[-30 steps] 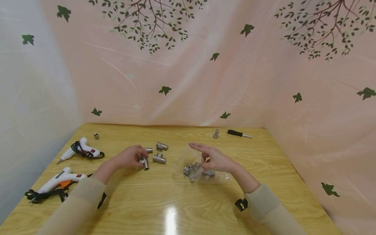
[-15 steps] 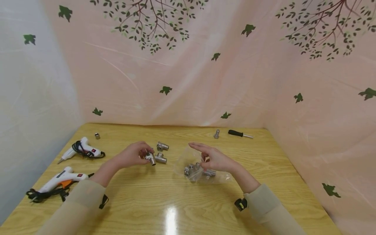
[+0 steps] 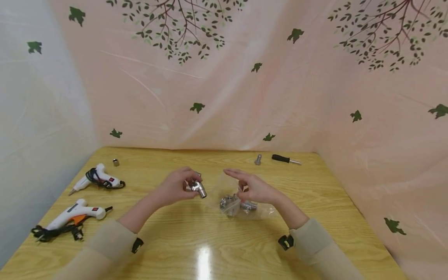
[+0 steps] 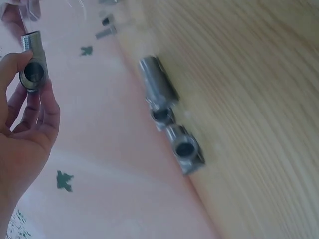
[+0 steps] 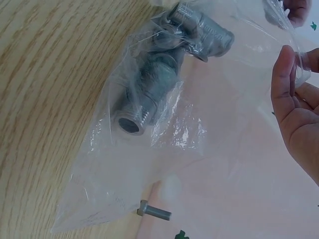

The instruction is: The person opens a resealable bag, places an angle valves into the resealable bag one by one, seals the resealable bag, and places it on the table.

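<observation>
Between the thumb and fingers of my left hand is a metal tee pipe fitting, raised off the table just left of the bag. My right hand pinches the edge of a clear zip bag, thumb against fingers, holding its mouth up. Inside the bag lie several metal fittings, blurred by the plastic. More loose fittings rest on the table in the left wrist view; in the head view my left hand mostly covers them.
Two white glue guns, one farther back and one nearer with an orange trigger, lie at the left with their cords. A small metal nut sits behind them. At the back right are a bolt and a black-handled screwdriver.
My left hand has picked up the tee fitting and carried it rightward toward the bag. My right hand and the bag have stayed almost still.
</observation>
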The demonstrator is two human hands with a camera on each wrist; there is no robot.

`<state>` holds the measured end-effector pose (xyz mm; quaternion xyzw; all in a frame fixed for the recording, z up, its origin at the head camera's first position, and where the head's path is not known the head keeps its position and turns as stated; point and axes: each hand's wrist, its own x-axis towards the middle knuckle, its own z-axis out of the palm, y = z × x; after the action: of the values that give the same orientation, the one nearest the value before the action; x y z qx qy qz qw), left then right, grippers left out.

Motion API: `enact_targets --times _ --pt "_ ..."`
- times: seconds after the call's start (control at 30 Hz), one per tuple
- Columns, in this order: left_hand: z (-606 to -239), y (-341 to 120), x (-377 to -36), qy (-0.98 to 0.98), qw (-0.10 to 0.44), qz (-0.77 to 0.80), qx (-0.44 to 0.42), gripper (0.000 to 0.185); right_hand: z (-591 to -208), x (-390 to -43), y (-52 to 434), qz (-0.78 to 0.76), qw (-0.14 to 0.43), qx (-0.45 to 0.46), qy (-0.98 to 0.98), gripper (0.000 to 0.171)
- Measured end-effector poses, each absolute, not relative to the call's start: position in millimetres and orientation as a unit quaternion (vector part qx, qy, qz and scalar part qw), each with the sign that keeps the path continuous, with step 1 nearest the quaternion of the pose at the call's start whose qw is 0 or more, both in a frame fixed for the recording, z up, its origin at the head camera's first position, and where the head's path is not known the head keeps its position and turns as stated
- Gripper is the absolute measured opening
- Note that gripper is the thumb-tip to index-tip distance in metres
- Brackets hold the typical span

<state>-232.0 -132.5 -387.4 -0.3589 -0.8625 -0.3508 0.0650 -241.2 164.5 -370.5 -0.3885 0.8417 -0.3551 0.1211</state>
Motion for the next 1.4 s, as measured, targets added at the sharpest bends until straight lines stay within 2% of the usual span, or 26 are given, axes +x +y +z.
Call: enact_targets --times 0.4,0.67,1.2,1.3,1.4 --pt "-397.3 -90.3 -217.3 -0.857 0.108 -0.372 -0.340 0.029 -369.7 -241.3 163.8 -0.361 0.134 -0.379 0.841 0.074" --pt "-408.3 -73.2 -213.4 -0.860 0.068 -0.371 -0.343 0.032 -373.1 -243.0 164.0 -0.365 0.129 -0.385 0.838 0.078" --pt "-414.8 -65.2 -215.2 -0.831 -0.067 -0.412 -0.367 0.031 -371.4 -242.0 166.5 -0.350 0.114 -0.388 0.845 0.076" --pt "-410.0 -70.8 -213.2 -0.835 -0.068 -0.408 -0.363 0.032 -371.9 -241.0 167.2 -0.359 0.123 -0.384 0.842 0.074" --pt "-403.3 -77.8 -212.9 -0.842 -0.040 -0.395 -0.366 0.033 -372.9 -239.6 167.9 -0.371 0.134 -0.380 0.837 0.073"
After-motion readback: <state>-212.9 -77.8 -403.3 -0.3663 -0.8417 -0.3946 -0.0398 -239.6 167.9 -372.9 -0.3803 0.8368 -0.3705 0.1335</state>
